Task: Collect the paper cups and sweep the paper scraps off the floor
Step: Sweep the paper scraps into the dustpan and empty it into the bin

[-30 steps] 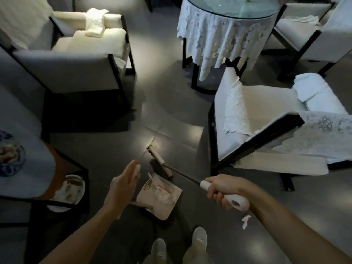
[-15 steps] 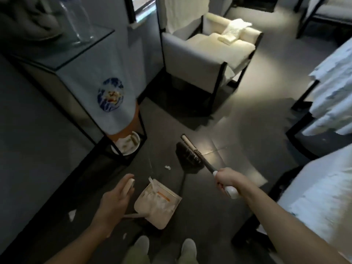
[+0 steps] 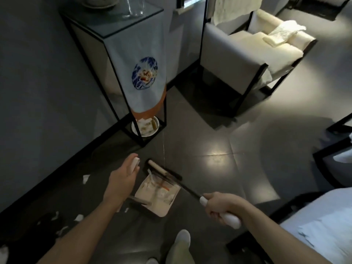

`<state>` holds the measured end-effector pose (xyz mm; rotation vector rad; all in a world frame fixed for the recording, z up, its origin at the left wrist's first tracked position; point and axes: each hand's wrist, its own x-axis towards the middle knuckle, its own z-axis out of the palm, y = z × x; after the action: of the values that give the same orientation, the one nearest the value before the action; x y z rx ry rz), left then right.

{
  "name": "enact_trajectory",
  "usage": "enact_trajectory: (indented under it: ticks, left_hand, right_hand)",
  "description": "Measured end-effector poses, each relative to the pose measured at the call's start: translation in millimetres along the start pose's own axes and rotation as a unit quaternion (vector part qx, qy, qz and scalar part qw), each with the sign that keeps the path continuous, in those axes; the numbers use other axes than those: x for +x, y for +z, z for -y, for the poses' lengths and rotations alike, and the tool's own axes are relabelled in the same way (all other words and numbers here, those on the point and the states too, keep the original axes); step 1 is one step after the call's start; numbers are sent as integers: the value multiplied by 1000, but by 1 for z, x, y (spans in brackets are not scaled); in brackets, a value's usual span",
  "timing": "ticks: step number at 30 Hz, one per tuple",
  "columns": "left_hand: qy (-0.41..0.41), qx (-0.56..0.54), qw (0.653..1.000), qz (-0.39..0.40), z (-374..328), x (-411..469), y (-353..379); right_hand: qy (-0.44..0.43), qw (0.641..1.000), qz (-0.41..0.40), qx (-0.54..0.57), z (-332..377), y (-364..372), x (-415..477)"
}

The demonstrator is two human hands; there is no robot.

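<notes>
1. Low centre of the frame: a pile of scraps is already in the dustpan, which sits flat on the dark floor.
2. The broom has its head right at the pan's mouth, bristles touching the front lip. This looks like the end of a sweeping stroke into the pan.
3. The right hand, lower right, is wrapped tight round the broom's white grip, fingers closed on it.
4. The left hand, just left of the pan, is curled round the top of the dustpan's upright handle, with the white tip poking out above the fingers.
5. There's more to do. One loose scrap lies just left of that hand, and several more trail off toward the lower left corner by the wall.
6. As for cups, I can't pick out any on the floor here. A white bin sits under the stand at upper centre with something pale in it, but I can't tell what.
7. My call is that the sweeping is well under way but not finished. The left-hand strip needs a few more passes, and the state of the cup collection can't be read from this view.
8. Further out, an armchair stands at upper right, well away from the work.
</notes>
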<state>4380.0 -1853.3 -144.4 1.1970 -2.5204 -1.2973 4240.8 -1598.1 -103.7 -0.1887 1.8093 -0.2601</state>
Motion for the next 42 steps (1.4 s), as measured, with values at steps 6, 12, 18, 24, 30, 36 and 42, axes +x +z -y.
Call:
enact_trajectory:
  ticks: [6,12,18,24,30,36,42]
  left_hand:
    - [-6,-25,999,-41,30,-43,-18]
    - [-71,-55,993,-72,68,-113,-58]
    - [-110,-102,977,-153,92,-180,-85]
    - [-222,-177,931,-229,128,-245,-99]
    - [-258,-216,875,-348,157,-320,-100]
    - [-284,-231,815,-449,182,-387,-94]
    - [-294,-235,789,-486,207,-444,-99]
  right_hand:
    - [32,980,60,188,14,2,-57]
    - [6,984,37,174,46,23,-65]
    - [-56,996,24,64,116,39,-7]
    - [-100,975,-33,-194,178,76,54]
    - [-147,951,3,-273,249,161,74]
    - [-179,912,43,-366,277,250,78]
    - [-155,855,48,-493,252,310,48]
